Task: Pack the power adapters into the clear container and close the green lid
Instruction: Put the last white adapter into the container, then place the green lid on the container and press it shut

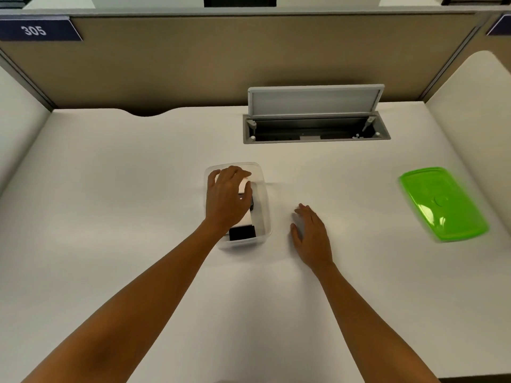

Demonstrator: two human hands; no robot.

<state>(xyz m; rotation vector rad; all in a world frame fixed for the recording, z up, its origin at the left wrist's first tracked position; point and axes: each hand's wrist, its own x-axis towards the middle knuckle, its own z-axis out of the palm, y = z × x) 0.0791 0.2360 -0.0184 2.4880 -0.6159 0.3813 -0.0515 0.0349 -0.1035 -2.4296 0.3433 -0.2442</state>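
A: Left hand [228, 196]?

B: Reaching down into the clear container [264, 217], palm down, fingers bent over a white power adapter [244, 185]. Looks like a grip on it, but not sure; fingertips hidden behind the white block.

A: Anything else inside?

B: Yes. A black power adapter [242, 233] at the near end of the container, lying flat. Another dark piece [251, 202] just beside the thumb, mostly hidden under the hand. Cannot tell how many adapters in total.

A: And the right hand [311, 232]?

B: Flat on the white desk [138, 217], palm down, fingers stretched and a little spread. Holding nothing. Just beside the container, on its right, not touching it.

A: Green lid [442, 204]?

B: Not on the container. Lying on the desk far to the right, well apart from both hands, turned at an angle, slightly blurred.

A: Container standing where?

B: Upright, near the middle of the desk, open at the top.

A: Behind it?

B: A grey cable hatch [315, 102] in the desk, flap up. Further back a beige partition [193, 59], with a dark blue sign "305" [34, 30] at top left.
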